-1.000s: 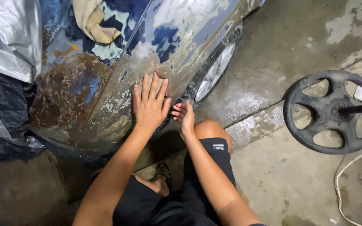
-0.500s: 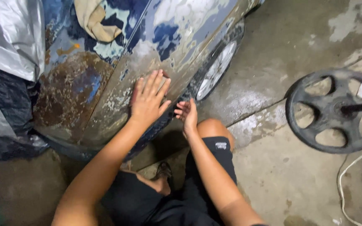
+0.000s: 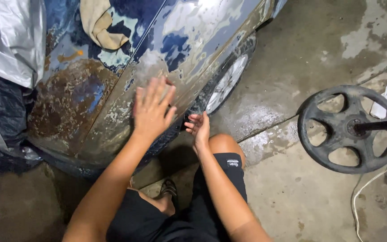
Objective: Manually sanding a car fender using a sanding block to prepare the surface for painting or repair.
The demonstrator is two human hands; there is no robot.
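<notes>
My left hand (image 3: 152, 107) lies flat with spread fingers on the worn, sanded fender (image 3: 126, 89) of a blue car, close to the front wheel arch. My right hand (image 3: 199, 127) hovers just below and right of it, fingers loosely curled, beside the front wheel (image 3: 224, 85) and above my bent knee (image 3: 224, 145). Whether the right hand holds something small, I cannot tell. The panel shows rust-brown patches, bare grey areas and leftover blue paint.
A beige rag (image 3: 98, 24) lies on the hood. Silver and black plastic sheeting (image 3: 5, 45) covers the car at left. A round black spoked stand base (image 3: 350, 130) with a pole sits on the wet concrete floor at right, a white cord (image 3: 359, 201) near it.
My left hand slid leftward and slightly up across the fender. The right hand stayed near the wheel arch, shifting little.
</notes>
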